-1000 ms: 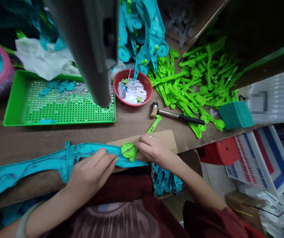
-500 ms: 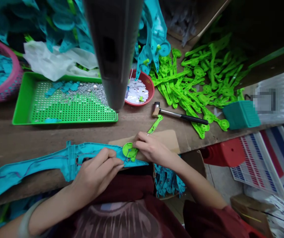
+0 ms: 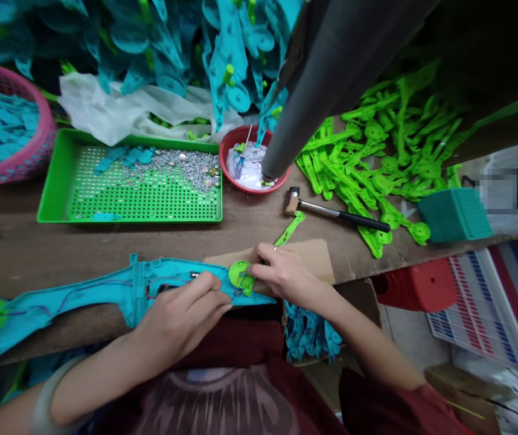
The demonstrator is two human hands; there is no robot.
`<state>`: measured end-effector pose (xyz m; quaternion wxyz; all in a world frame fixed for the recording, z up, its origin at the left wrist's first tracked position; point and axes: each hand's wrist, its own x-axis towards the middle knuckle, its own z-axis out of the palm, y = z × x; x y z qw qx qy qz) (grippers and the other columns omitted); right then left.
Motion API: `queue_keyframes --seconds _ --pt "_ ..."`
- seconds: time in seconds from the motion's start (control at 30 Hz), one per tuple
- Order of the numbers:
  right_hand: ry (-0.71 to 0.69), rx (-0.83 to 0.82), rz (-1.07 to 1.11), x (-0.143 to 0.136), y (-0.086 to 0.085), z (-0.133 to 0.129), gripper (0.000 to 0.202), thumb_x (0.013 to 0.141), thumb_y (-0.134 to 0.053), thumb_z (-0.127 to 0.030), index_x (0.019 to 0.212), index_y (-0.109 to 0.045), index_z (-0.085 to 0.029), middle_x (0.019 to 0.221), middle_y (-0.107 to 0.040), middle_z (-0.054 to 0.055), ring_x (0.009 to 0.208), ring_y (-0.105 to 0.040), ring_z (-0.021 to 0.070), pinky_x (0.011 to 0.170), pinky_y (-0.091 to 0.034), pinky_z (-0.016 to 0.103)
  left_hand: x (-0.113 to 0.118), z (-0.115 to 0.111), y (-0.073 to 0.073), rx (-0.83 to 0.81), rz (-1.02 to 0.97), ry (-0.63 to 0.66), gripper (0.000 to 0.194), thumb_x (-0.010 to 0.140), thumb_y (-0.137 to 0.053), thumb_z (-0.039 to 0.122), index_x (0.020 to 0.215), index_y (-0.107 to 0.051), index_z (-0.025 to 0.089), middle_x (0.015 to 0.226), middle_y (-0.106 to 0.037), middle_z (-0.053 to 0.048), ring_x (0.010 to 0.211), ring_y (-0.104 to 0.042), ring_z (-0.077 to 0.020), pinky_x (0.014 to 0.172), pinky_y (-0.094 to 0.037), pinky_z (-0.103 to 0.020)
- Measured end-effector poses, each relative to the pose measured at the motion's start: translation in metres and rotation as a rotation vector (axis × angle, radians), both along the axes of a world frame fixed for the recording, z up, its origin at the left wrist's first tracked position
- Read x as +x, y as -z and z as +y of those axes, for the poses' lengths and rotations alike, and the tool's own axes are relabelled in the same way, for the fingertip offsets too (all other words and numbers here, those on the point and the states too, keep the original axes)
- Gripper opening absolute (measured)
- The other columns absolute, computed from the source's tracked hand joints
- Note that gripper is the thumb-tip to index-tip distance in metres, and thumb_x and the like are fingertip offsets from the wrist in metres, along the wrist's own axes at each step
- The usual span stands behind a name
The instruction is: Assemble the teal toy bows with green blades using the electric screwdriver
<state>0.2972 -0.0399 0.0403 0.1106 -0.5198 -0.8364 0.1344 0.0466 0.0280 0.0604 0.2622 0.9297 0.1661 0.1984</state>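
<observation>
A long turquoise plastic shell (image 3: pixel 180 275) lies along the table's front edge, with thin wires (image 3: pixel 108 283) running inside it. Near its right end sits a lime-green round piece (image 3: pixel 239 273). My left hand (image 3: pixel 184 311) rests over the shell with thumb and fingers pinched on a thin wire (image 3: pixel 235 294) that crosses the green piece. At that piece's right edge, my right hand (image 3: pixel 286 275) has its fingers closed together; what is between them is hidden. A piece of cardboard (image 3: pixel 316 257) lies partly under the right hand.
Behind the shell are a green tray (image 3: pixel 105 219) of small metal parts, a red basket (image 3: pixel 224 158) of white pieces and a hammer (image 3: pixel 331 211). Lime-green arms (image 3: pixel 367 163) are piled at right. A grey post (image 3: pixel 331 84) slants overhead. A pink basket (image 3: pixel 44 130) stands left.
The camera view has shifted, so the post now leans across the red basket's right side. Both hands stay at the green round piece, with only slight finger movement.
</observation>
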Motion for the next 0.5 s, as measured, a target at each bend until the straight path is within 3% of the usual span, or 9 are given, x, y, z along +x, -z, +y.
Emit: queue_keyframes --seconds 0.13,0.33,0.5 --pt "0.021 -0.005 0.031 0.000 0.002 -0.001 0.017 0.098 -0.050 -0.014 0.096 -0.067 -0.019 0.097 -0.055 0.006 0.077 -0.046 0.0150 0.061 -0.028 0.029 0.013 -0.002 0.001 -0.152 -0.060 -0.136 0.010 0.101 -0.054 0.019 0.096 -0.063 0.019 0.090 -0.055 -0.001 0.081 -0.060 -0.0114 0.070 -0.049 -0.021" --pt "0.019 0.000 0.063 -0.001 0.004 -0.001 0.018 0.098 -0.050 -0.015 0.094 -0.067 -0.019 0.095 -0.055 0.006 0.077 -0.045 0.0150 0.060 -0.028 0.028 0.014 0.001 -0.004 0.014 0.020 0.166 0.029 0.106 -0.038 0.017 0.091 -0.063 0.019 0.081 -0.058 0.000 0.068 -0.058 -0.0114 0.058 -0.045 -0.023" --pt "0.011 0.008 0.057 -0.001 0.003 -0.002 0.015 0.096 -0.054 -0.016 0.086 -0.065 -0.019 0.094 -0.053 0.005 0.075 -0.042 0.0148 0.060 -0.026 0.029 0.002 0.012 -0.003 0.236 0.150 -0.035 0.028 0.105 -0.042 0.018 0.087 -0.063 0.018 0.082 -0.059 -0.002 0.069 -0.060 -0.0130 0.057 -0.044 -0.026"
